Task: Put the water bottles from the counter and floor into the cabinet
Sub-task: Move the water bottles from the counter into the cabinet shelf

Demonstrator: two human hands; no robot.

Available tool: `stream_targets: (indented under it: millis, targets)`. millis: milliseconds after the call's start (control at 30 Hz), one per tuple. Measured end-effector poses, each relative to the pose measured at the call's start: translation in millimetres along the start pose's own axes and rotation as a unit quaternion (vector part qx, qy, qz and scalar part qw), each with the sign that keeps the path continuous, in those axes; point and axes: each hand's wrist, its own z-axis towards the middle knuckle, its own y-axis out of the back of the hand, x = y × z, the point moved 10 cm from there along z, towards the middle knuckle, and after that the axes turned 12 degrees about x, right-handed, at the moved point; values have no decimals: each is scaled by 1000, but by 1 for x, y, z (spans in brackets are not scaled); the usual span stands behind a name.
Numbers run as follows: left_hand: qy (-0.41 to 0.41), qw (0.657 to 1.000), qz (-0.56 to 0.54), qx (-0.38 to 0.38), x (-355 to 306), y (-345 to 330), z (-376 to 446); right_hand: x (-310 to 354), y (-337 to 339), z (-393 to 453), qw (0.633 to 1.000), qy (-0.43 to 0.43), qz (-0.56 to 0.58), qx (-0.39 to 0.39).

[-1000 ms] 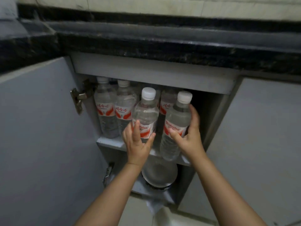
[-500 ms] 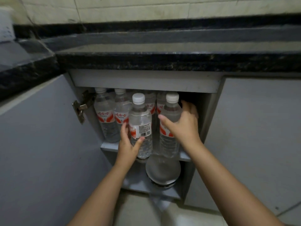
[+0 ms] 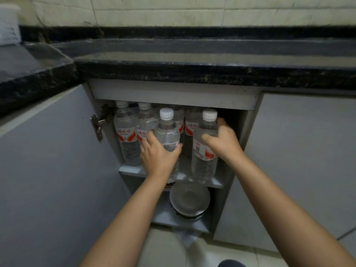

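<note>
Two clear water bottles with white caps and red labels stand at the front of the cabinet's upper shelf (image 3: 215, 183). My left hand (image 3: 158, 157) grips the left bottle (image 3: 167, 132) around its middle. My right hand (image 3: 224, 140) grips the right bottle (image 3: 205, 162) at its shoulder. Behind them, several more bottles (image 3: 126, 135) of the same kind stand in a row against the back of the shelf.
The cabinet door (image 3: 48, 170) hangs open on the left, with a metal hinge (image 3: 98, 124). A round metal pot lid (image 3: 189, 199) sits on the lower shelf. A dark stone counter (image 3: 192, 72) overhangs the cabinet. A shut door (image 3: 308, 160) is on the right.
Both bottles have been carried further in and now stand on the shelf edge. My view has risen, showing more of the counter and the tiled wall.
</note>
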Motion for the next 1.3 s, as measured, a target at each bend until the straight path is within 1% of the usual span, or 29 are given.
stream_targets:
  millis: [67, 133, 200, 267, 333, 433, 533, 633, 733, 800, 867, 933, 967, 1033, 1067, 1100, 1167, 1233, 1300]
  targets:
    - [-4, 999, -46, 22, 7, 1, 6, 0, -3, -1, 1000, 16, 17, 9]
    - [-18, 990, -110, 80, 13, -3, 13, -4, -5, -3, 1000, 25, 14, 7]
    - [-39, 977, -155, 145, 13, -9, 19, -12, -8, -8, 1000, 10, -16, -14]
    - [-53, 966, -180, 176, 9, -10, 20, -18, -9, -16, 999, -5, -31, -45]
    - [-59, 965, -189, 172, 7, -8, 20, -22, -10, -19, 999, -3, -11, -52]
    - [-58, 970, -171, 163, 7, -8, 18, -24, -10, -15, 999, -5, -4, -36]
    - [-52, 985, -92, 135, 5, -4, 17, -21, -9, -12, 999, -13, -41, -21]
    - [-64, 993, -30, 97, -7, 4, 18, -16, -12, -9, 999, 0, -4, 34]
    - [-78, 989, 4, 123, -14, 4, 24, -12, -19, -8, 992, 8, 59, 108]
    - [-90, 984, -2, 156, -17, 3, 26, -14, -22, -7, 985, -13, 113, 129]
    - [-102, 979, -12, 178, -20, 3, 25, -18, -22, -5, 985, -31, 135, 104]
    - [-102, 979, -24, 176, -21, 4, 23, -14, -18, -5, 994, -19, 103, 40]
    - [-104, 980, -27, 168, -21, 5, 22, -9, -16, -7, 998, -9, 57, 2]
    - [-112, 982, -13, 149, -22, 7, 21, -5, -12, -13, 994, -39, -77, -70]
    - [-116, 982, -8, 145, -21, 8, 20, -6, -9, -15, 985, -63, -128, -93]
    - [-119, 982, -9, 145, -21, 8, 20, -6, -8, -16, 981, -77, -149, -100]
    - [-126, 982, -9, 143, -20, 8, 20, -6, -7, -8, 987, -70, -125, -73]
    - [-136, 980, -10, 145, -20, 8, 21, -5, -10, 1, 997, -27, -65, -9]
    - [-142, 977, -19, 155, -18, 6, 22, -5, -12, 5, 999, 8, 4, 48]
